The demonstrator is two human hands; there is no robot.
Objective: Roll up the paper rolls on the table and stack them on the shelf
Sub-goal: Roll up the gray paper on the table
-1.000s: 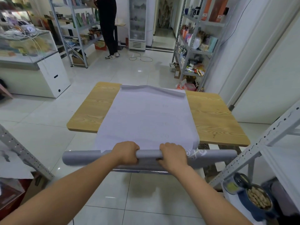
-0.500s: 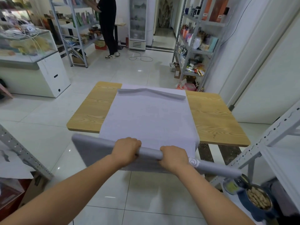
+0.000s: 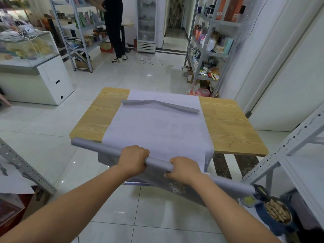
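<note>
White floor tiles and stocked metal racks surround a wood-grain counter (image 3: 228, 130). On it a pale lilac paper sheet (image 3: 157, 130) lies spread, with its far edge curled into a bent grey ridge (image 3: 157, 104) and its near edge draped over the counter's front.

Just off that front edge, in the air, both hands hold a long grey rolled paper tube (image 3: 157, 163). The left hand (image 3: 134, 159) and the right hand (image 3: 184, 170) each take a full grip, fingers wrapped over the top, close together near the tube's middle. The tube sits askew. Its left end is near the counter's near-left corner, and its right end is lower and close to a blue tin of peanuts (image 3: 277, 210) beside the grey metal shelf (image 3: 284, 146). A loose patterned flap (image 3: 157, 179) hangs beneath the tube; whether it joins the sheet on the counter I cannot tell.

The step in hand looks like winding in that flap. To do it well, I would:
- Bring the tube level and square to the flap's edges.
- Move the hands wider apart so the long ends do not sag.
- Turn both wrists at one rate under light tension, so the layers lie tight without telescoping.
- Squeeze gently, as thin paper probably creases easily.
- Mind the right end, since a careless swing could knock the tin.
</note>
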